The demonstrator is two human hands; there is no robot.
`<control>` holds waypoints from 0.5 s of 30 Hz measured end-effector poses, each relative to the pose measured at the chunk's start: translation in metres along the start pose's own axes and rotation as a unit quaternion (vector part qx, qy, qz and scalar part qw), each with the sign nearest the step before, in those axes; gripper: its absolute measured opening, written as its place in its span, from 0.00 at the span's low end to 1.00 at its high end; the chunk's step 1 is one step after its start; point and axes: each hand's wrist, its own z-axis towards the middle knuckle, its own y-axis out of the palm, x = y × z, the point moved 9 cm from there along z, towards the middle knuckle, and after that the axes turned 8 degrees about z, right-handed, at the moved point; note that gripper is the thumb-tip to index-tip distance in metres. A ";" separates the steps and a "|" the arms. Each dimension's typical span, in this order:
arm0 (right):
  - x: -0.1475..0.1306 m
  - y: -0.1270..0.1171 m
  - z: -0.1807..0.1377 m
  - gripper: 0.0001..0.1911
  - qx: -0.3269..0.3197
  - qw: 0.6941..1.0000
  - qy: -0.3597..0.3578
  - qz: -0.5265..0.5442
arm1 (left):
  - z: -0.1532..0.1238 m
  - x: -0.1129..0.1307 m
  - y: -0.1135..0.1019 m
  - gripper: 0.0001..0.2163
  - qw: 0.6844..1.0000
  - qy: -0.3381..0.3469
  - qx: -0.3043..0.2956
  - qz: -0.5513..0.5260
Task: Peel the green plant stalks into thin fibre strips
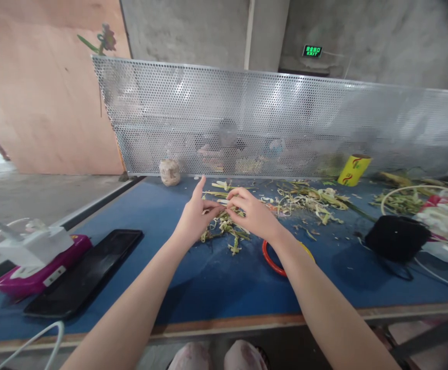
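Over the middle of the blue tabletop, my left hand and my right hand meet with their fingertips close together. Both hands are closed in a pinch, though one finger of my left hand points up and away. Whatever lies between the fingertips is too small to make out. Under and just behind them are scattered green and whitish plant scraps, with a few pale stalk pieces beyond. A red and yellow ring lies partly hidden below my right forearm.
A perforated metal screen closes off the back. At left lie a black phone and a purple power strip with a white plug. A whitish lump, a yellow roll, more scraps and a black box stand around.
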 end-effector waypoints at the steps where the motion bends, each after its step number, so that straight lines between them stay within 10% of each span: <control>1: 0.000 0.000 0.000 0.05 -0.002 1.000 0.000 0.005 | 0.000 0.001 0.000 0.38 1.000 0.002 -0.001 0.007; 15: 0.000 0.004 -0.001 0.02 -0.021 1.000 -0.017 -0.012 | -0.003 0.012 -0.001 0.37 0.999 0.042 -0.002 0.034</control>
